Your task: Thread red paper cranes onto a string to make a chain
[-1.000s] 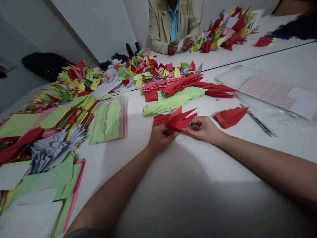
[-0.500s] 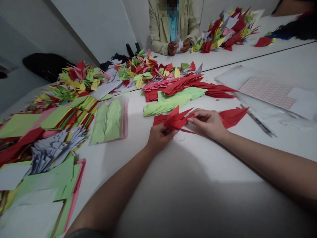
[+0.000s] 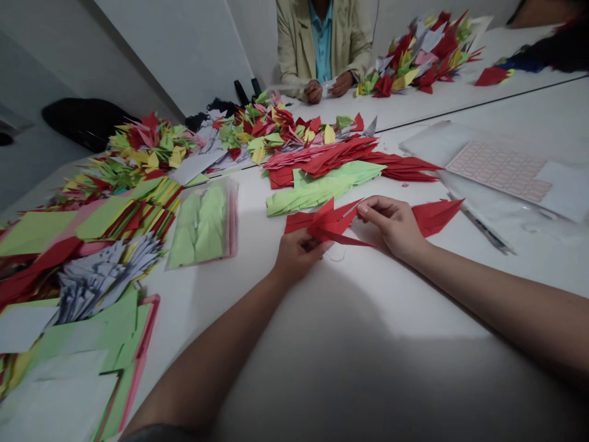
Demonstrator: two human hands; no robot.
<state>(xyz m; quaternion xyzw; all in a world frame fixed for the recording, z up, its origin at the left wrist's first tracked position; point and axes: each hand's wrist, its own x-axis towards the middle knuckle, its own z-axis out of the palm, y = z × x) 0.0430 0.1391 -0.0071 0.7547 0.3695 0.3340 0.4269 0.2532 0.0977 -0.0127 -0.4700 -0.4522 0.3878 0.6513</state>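
A red origami crane (image 3: 327,224) with pointed folds is held over the white table, its body pinched by my left hand (image 3: 297,253). At the crane's upper right point, the thumb and forefinger of my right hand (image 3: 396,226) are pressed together on the tip. A lower red point sticks out to the right, free of the fingers. Another red folded paper piece (image 3: 438,216) lies just behind my right hand. More red paper (image 3: 294,222) shows beyond my left hand, partly hidden. Behind it lie a stack of light green folded papers (image 3: 322,189) and red folded pieces (image 3: 340,158).
A plastic packet of green papers (image 3: 200,224) lies left of centre. Piles of colourful folded cranes (image 3: 276,126) line the back. Paper stacks (image 3: 115,337) fill the left side. A pen (image 3: 488,228) and plastic sleeves (image 3: 501,172) lie right. A person (image 3: 324,49) sits opposite, hands on pale material.
My right hand has shifted slightly up and right, from the crane's middle right part to its upper tip. The lower red point now shows more fully. The other person's hands have lowered a little.
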